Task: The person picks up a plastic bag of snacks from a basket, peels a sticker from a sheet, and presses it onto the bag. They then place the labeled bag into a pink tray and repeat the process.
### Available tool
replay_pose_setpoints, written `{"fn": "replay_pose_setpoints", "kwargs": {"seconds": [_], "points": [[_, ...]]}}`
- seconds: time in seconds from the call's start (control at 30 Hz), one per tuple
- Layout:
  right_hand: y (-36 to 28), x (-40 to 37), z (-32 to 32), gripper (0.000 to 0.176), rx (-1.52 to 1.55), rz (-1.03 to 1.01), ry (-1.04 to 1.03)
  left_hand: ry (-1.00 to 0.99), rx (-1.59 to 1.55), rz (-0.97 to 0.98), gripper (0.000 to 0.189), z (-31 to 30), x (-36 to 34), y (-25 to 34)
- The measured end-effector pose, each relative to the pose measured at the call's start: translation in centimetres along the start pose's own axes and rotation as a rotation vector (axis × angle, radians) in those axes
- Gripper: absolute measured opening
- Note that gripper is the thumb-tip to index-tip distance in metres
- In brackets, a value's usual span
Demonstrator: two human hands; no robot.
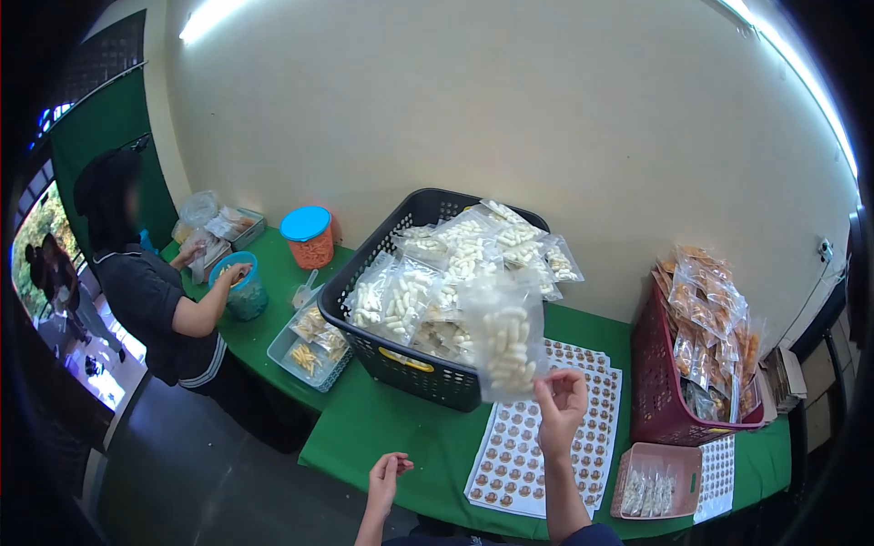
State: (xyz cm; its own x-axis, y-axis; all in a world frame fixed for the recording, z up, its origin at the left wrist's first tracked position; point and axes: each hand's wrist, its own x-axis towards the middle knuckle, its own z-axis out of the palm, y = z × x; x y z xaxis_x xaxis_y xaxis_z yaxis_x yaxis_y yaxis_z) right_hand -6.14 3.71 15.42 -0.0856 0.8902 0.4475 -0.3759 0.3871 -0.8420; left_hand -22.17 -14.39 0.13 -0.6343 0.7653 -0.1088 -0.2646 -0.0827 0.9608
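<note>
My right hand pinches the lower right corner of a clear bag of white snacks, held up in front of the black basket. That basket is heaped with similar bags. Below the bag and my right hand, sheets of round brown stickers lie on the green tablecloth. Over the table's front edge, left of the sheets, is my left hand, its fingers curled loosely with a gap from the thumb and nothing seen in them.
A maroon basket of orange snack bags and a pink tray of small packets stand right. Left are a blue-grey tray, a blue-lidded tub and a co-worker reaching into a blue container.
</note>
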Motion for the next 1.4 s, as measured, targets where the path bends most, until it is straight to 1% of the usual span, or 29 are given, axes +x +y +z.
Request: {"fn": "replay_pose_setpoints", "kwargs": {"seconds": [0.03,0.07,0.13,0.17,0.23,0.27,0.3,0.33,0.4,0.43,0.5,0.53,0.57,0.63,0.7,0.77,0.8,0.83,0.93,1.03,1.13,1.23,1.33,1.4], "points": [[-0.1,-0.7,-0.6,0.023,0.011,0.084,-0.036,-0.027,-0.033,-0.031,0.036,0.6,-0.1,0.1],[0.3,-1.6,-1.5,0.025,0.039,0.178,-0.121,-0.103,-0.047,-0.040,0.038,1.1,-0.1,0.1],[0.7,-3.6,-2.5,0.027,0.111,0.461,-0.238,-0.250,-0.071,-0.065,0.042,1.9,-0.5,-0.1],[1.7,-4.8,-3.0,0.028,0.156,0.535,-0.279,-0.325,-0.098,-0.062,0.049,2.4,-0.4,-0.1],[2.6,-6.8,-3.8,0.031,0.204,0.678,-0.358,-0.239,0.004,0.005,0.046,4.0,-0.6,-0.8],[4.0,-8.3,-4.8,0.034,0.234,0.728,-0.337,-0.199,0.058,0.038,0.045,4.9,-0.8,-1.1],[3.9,-8.9,-5.6,0.034,0.206,0.799,-0.332,-0.255,0.068,-0.053,0.039,6.0,-0.6,-0.6],[3.7,-9.2,-6.4,0.033,0.178,0.868,-0.327,-0.274,0.085,-0.089,0.036,6.9,-0.4,-0.2],[3.2,-9.4,-8.1,0.033,0.249,0.945,-0.250,-0.313,0.114,-0.163,0.032,8.4,-0.8,0.2],[2.7,-9.5,-8.7,0.023,0.141,0.957,-0.219,-0.335,0.115,-0.207,0.033,8.4,-0.6,-1.4],[2.9,-9.4,-11.2,0.020,0.012,1.027,-0.482,-0.351,0.026,-0.274,0.035,9.9,-1.5,-1.6],[2.8,-9.3,-12.2,0.021,-0.053,1.055,-0.618,-0.357,-0.018,-0.303,0.036,10.8,-1.8,-1.4],[2.5,-9.6,-12.7,0.027,-0.011,1.089,-0.572,-0.365,0.008,-0.320,0.037,11.2,-2.0,-1.9],[3.1,-10.3,-14.0,0.026,0.038,1.046,-0.472,-0.378,0.059,-0.355,0.038,11.8,-2.2,-3.6],[3.2,-10.4,-15.4,0.024,0.115,1.022,-0.393,-0.491,0.063,-0.450,0.038,11.6,-1.7,-4.6],[2.9,-10.2,-16.3,0.023,0.123,1.029,-0.334,-0.525,0.066,-0.566,0.038,12.2,-2.0,-5.6],[2.9,-10.2,-16.6,0.022,0.132,1.032,-0.306,-0.504,0.072,-0.633,0.037,13.0,-2.3,-5.6],[3.3,-10.4,-17.2,0.023,0.123,1.015,-0.315,-0.483,0.079,-0.695,0.036,13.9,-2.4,-5.3],[3.5,-10.1,-18.6,0.025,0.112,0.961,-0.382,-0.497,0.200,-0.740,0.034,16.2,-3.8,-3.5],[3.6,-9.5,-20.4,0.027,0.037,0.980,-0.484,-0.527,0.148,-0.639,0.032,16.5,-4.3,-4.7],[3.5,-9.0,-21.6,0.029,0.000,1.073,-0.581,-0.519,0.186,-0.514,0.033,17.5,-5.2,-4.6],[4.2,-9.6,-22.2,0.030,0.158,1.161,-0.556,-0.428,0.213,-0.445,0.033,18.3,-6.5,-4.9],[4.0,-9.9,-22.4,0.029,0.210,1.167,-0.512,-0.335,0.113,-0.520,0.034,18.9,-7.6,-5.2],[4.3,-10.5,-22.6,0.028,0.230,1.135,-0.495,-0.343,0.065,-0.594,0.032,19.6,-8.4,-4.3]]}}
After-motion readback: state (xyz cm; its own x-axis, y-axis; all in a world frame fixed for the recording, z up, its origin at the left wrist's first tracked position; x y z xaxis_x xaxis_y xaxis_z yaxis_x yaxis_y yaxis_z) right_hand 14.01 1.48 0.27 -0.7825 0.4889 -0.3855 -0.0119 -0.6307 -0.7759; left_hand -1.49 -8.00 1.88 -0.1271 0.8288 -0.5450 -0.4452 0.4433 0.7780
